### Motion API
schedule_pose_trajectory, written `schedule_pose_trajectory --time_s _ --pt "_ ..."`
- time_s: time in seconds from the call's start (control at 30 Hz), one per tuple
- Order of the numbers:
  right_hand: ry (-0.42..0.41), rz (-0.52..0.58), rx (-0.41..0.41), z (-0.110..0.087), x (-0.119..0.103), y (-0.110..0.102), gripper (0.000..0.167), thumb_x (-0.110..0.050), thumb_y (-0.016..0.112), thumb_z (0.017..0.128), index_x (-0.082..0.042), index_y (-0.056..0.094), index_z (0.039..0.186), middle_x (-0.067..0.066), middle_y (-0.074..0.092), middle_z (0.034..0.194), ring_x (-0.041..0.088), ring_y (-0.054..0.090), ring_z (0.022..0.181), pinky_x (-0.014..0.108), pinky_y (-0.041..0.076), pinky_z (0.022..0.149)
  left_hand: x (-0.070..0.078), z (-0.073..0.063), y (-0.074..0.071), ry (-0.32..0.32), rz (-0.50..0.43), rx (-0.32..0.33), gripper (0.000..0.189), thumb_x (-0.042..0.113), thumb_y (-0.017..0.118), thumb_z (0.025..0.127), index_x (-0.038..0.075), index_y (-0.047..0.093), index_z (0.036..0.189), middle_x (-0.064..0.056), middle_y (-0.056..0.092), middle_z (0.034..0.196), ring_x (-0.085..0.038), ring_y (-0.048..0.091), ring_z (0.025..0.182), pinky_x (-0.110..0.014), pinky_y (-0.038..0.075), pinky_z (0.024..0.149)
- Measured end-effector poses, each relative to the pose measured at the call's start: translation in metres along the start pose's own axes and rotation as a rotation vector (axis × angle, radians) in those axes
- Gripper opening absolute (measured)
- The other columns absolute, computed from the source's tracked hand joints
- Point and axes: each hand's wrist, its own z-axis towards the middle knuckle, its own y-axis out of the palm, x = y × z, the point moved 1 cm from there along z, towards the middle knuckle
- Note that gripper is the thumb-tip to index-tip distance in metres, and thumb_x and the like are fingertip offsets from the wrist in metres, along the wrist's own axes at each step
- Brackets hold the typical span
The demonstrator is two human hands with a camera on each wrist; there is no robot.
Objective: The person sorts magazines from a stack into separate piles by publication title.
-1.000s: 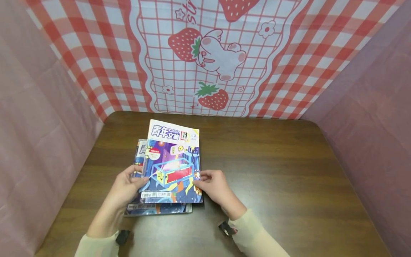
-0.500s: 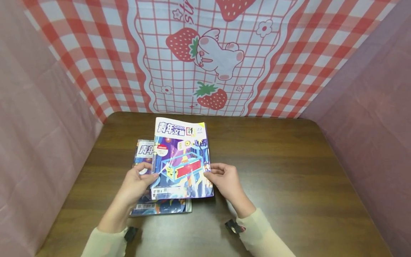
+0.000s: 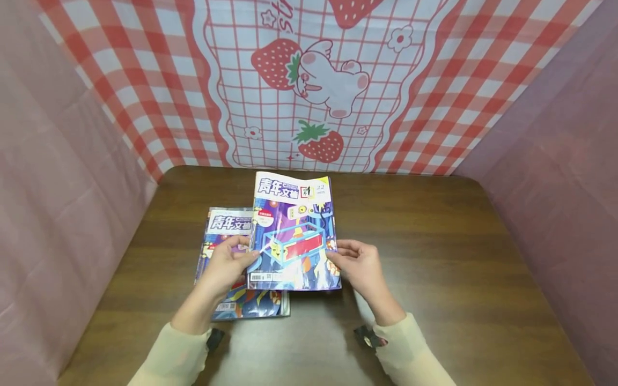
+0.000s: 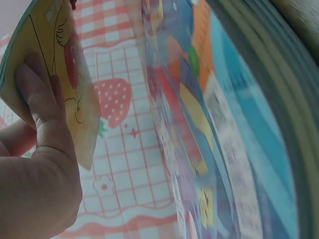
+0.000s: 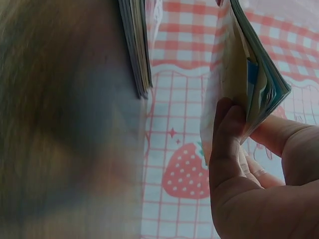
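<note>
A magazine (image 3: 294,230) with a purple and blue cover and a white title band is held up in both hands, its face toward the head camera. My left hand (image 3: 227,268) pinches its left edge, thumb on the cover and fingers behind. On the opposite edge my right hand (image 3: 362,268) pinches in the same way. Both wrist views show the fingers against the pale back cover (image 4: 79,119) of this magazine; in the right wrist view its page edges (image 5: 269,84) fan slightly apart. Below and to the left, a magazine with a matching cover (image 3: 224,225) lies on the table, partly hidden.
The brown wooden table (image 3: 434,257) has a rounded far edge. Behind it hangs a red-and-white checked cloth (image 3: 309,69) with strawberries. Pink cloth (image 3: 63,161) closes in the left side, and mauve cloth (image 3: 545,177) the right. Several stacked page edges (image 4: 269,64) show in the left wrist view.
Both hands have carried the magazine to the right and slightly toward the far edge. More of the magazine lying on the table is uncovered now.
</note>
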Motion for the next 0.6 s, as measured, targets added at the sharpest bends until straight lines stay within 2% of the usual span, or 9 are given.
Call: schedule_pose_trajectory --time_s 0.13,0.37,0.53,0.6 --pt "0.003 -0.010 0.019 0.001 0.003 -0.012 0.031 -0.007 0.082 0.086 0.009 0.072 0.110 0.018 0.073 0.092 0.023 0.072 0.081 0.032 0.060 0.070 -0.001 0.005 0.011 -0.009 -0.029 -0.010 0.022 -0.003 0.064 0.097 -0.006 0.052 0.115 -0.010 0.070 0.074 -0.014 0.064 0.057 -0.025 0.053 0.048" --pt "0.004 -0.036 0.046 0.000 0.001 -0.025 0.030 -0.009 0.081 0.088 0.008 0.072 0.112 0.018 0.074 0.094 0.022 0.071 0.081 0.030 0.060 0.070 -0.006 0.012 0.023 -0.028 -0.024 -0.010 0.023 -0.001 0.066 0.096 -0.004 0.054 0.116 -0.008 0.068 0.070 -0.007 0.046 0.044 -0.019 0.036 0.040" --pt "0.019 -0.030 0.043 0.000 0.000 -0.030 0.032 -0.011 0.080 0.090 0.008 0.072 0.113 0.019 0.073 0.097 0.022 0.071 0.081 0.030 0.059 0.071 -0.005 0.014 0.028 -0.022 -0.004 -0.014 0.023 0.001 0.067 0.096 -0.004 0.055 0.116 -0.007 0.067 0.069 -0.006 0.039 0.042 -0.019 0.032 0.039" --pt "0.021 -0.039 0.051 -0.001 -0.001 -0.032 0.032 -0.012 0.080 0.090 0.008 0.072 0.114 0.019 0.073 0.097 0.021 0.071 0.081 0.029 0.059 0.071 -0.004 0.014 0.031 -0.019 -0.004 -0.017 0.022 0.001 0.067 0.096 -0.004 0.055 0.115 -0.007 0.068 0.069 -0.007 0.043 0.044 -0.019 0.035 0.040"
